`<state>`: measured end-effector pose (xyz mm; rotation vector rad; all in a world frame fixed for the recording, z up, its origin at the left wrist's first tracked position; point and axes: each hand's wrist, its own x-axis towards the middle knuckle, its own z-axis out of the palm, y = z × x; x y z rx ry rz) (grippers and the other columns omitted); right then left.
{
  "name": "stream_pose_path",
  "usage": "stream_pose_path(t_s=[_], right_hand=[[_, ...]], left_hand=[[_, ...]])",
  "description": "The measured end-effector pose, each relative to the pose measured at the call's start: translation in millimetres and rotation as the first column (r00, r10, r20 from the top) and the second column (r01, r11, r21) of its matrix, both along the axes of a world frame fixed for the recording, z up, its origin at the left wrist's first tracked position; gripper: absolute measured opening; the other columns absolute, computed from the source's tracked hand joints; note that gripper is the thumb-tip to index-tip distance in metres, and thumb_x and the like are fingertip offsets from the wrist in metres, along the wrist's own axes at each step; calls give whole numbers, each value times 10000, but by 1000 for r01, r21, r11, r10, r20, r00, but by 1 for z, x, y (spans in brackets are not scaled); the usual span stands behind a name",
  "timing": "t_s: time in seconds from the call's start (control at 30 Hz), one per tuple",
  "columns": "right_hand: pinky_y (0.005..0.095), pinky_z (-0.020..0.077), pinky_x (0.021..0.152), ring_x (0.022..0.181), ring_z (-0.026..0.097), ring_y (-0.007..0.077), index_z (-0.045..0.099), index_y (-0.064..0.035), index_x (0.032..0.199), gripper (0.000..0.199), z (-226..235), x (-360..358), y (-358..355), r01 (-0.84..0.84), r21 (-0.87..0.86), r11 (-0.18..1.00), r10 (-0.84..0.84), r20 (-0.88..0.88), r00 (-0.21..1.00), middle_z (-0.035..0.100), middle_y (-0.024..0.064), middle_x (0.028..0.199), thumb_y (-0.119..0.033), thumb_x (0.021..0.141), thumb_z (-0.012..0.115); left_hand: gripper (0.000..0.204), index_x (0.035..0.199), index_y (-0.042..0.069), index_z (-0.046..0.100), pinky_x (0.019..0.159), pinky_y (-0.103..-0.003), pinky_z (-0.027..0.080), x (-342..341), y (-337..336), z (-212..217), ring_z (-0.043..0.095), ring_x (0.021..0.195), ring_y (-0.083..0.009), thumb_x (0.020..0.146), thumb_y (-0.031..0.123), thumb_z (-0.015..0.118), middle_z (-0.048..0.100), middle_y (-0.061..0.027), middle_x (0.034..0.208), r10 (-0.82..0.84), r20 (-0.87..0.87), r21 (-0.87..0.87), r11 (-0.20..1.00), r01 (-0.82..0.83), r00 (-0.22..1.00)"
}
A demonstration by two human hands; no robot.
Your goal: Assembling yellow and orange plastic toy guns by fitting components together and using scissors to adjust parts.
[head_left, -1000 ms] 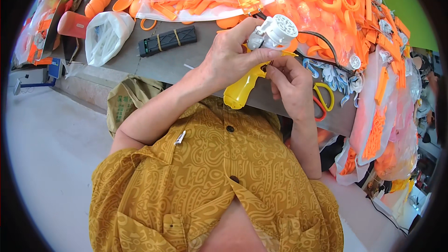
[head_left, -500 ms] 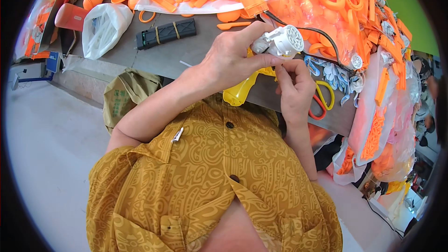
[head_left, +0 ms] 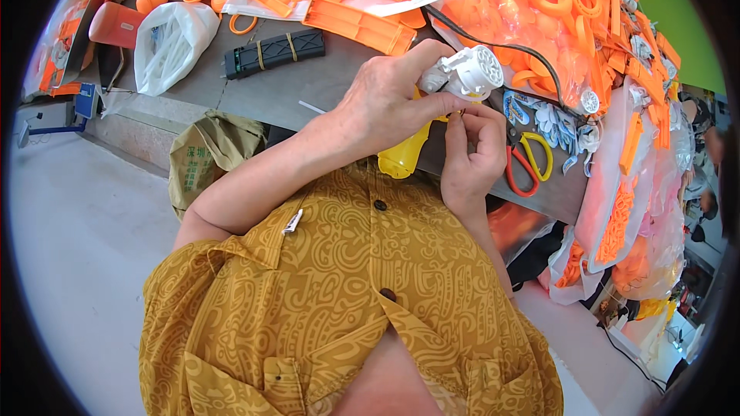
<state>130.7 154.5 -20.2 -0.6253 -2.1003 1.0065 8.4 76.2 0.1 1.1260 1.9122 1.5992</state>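
My left hand [head_left: 389, 100] grips a toy gun with a yellow handle [head_left: 402, 157] and a white round barrel drum [head_left: 472, 73], held above the grey table's [head_left: 293, 88] near edge. My right hand [head_left: 472, 156] sits just below the drum, its fingertips pinched at the toy's underside; whatever small piece it pinches is hidden. Both forearms rise from my yellow patterned shirt.
Bags of orange plastic parts [head_left: 539, 8] cover the table's far side. A black ribbed block [head_left: 274, 54] and a white bag [head_left: 169, 42] lie to the left. Scissors with yellow-and-red handles [head_left: 528, 162] rest right of my hands. A brown sack [head_left: 208, 158] stands below the table.
Both hands and the toy have shifted slightly up and to the right in view. The right hand's fingers have moved closer under the drum.
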Motion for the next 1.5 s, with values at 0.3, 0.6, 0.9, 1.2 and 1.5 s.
stream_pose_path(t_s=[0.3, 0.6, 0.9, 1.2, 1.5], right_hand=[[320, 427, 493, 535, 517, 231, 462, 9, 722, 138, 7, -9, -2, -8, 214, 977, -24, 147, 989, 517, 136, 791, 26, 719, 599], [254, 430, 496, 581, 538, 141, 514, 2, 840, 106, 20, -11, 10, 6, -261, 965, 57, 234, 971, 572, 88, 730, -4, 759, 580], [184, 423, 447, 492, 549, 96, 565, 39, 932, 197, 25, -18, 32, 24, -706, 708, 167, 200, 966, 610, 52, 710, -7, 746, 610], [281, 464, 646, 761, 554, 223, 499, 86, 1076, 289, -11, 11, 0, -149, 185, 971, 131, 106, 986, 538, 177, 986, 30, 796, 543], [316, 441, 731, 859, 526, 300, 508, 93, 1068, 297, -17, 6, 0, -136, 272, 953, 121, 73, 990, 489, 203, 1013, 94, 774, 467]], left_hand=[[401, 1031, 50, 525, 601, -351, 483, -3, 1, -6, 616, 713, -293, 706, 217, 691, 614, -138, 759, 3, 40, 55, 998, -5, 999], [431, 1113, 20, 498, 618, -229, 452, -7, 1, 9, 524, 705, -55, 739, 130, 682, 588, -21, 807, -82, 51, -25, 996, 83, 995], [313, 963, 31, 509, 594, -393, 449, -5, 16, -11, 589, 683, -326, 721, 178, 643, 580, -169, 706, 0, -253, 98, 995, 26, 968], [327, 973, 34, 483, 597, -414, 438, -7, 15, -9, 573, 701, -345, 709, 145, 641, 560, -165, 730, -30, -198, 65, 997, 44, 980], [341, 1000, 56, 454, 563, -430, 455, -1, 16, -16, 577, 692, -354, 717, 163, 611, 564, -164, 724, -16, -382, 40, 999, 34, 924]])
